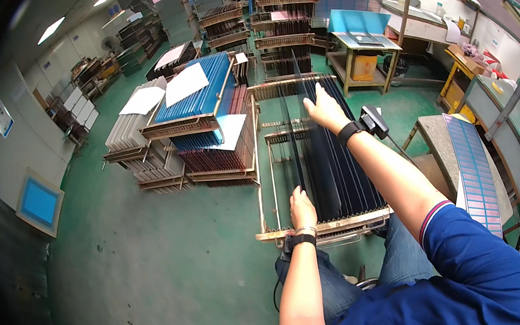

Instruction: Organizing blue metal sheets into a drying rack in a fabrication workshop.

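A metal rack [370, 215] stands in front of me, holding several thin dark panels [347, 171] upright on edge. One dark panel [320, 168] stands a little apart at the left of the row and looks smeared by motion. A narrow dark panel edge [296, 151] runs lengthwise beside it, and my left hand [302, 209] is closed at its near end, fingers curled. Farther out, my right hand [328, 112] reaches over the top of the panels. Its fingers stretch forward with the thumb apart, close to the panels' upper edges.
To the left, racks hold blue panels [198, 85] and pale panels [129, 126], topped with white sheets [186, 84]. More loaded racks [281, 20] stand beyond. A table [436, 141] carrying a blue-and-pink gridded panel [472, 169] is close on my right.
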`<state>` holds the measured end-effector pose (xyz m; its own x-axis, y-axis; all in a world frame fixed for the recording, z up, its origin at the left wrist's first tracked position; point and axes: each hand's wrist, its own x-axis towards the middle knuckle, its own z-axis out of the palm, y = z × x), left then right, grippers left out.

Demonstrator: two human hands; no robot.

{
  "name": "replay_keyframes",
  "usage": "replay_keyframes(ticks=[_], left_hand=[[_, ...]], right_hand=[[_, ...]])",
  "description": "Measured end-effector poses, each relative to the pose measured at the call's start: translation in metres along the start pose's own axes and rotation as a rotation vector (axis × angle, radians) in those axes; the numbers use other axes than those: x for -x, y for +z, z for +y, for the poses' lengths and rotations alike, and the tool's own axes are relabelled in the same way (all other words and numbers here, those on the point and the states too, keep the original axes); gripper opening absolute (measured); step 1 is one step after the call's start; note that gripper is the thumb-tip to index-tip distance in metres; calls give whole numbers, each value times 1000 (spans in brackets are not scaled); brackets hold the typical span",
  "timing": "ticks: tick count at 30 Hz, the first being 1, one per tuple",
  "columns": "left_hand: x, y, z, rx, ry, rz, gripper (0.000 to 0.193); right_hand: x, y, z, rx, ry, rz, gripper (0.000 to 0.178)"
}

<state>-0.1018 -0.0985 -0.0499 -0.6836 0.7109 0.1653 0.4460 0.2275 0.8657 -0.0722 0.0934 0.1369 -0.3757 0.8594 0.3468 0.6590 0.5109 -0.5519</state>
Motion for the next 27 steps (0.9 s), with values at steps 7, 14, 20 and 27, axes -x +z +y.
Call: replay_keyframes(ticks=[7, 14, 20, 27], left_hand=[[5, -5, 17, 14, -50, -40, 32], [3, -19, 22, 5, -106, -54, 32], [-8, -4, 18, 122, -25, -89, 32], [-83, -90, 6, -130, 142, 191, 18]], right_hand=[[-69, 66, 37, -141, 251, -125, 60], [-65, 80, 10, -14, 156, -165, 51], [-96, 54, 90, -173, 95, -112, 56], [-32, 22, 45, 47, 74, -275, 72]])
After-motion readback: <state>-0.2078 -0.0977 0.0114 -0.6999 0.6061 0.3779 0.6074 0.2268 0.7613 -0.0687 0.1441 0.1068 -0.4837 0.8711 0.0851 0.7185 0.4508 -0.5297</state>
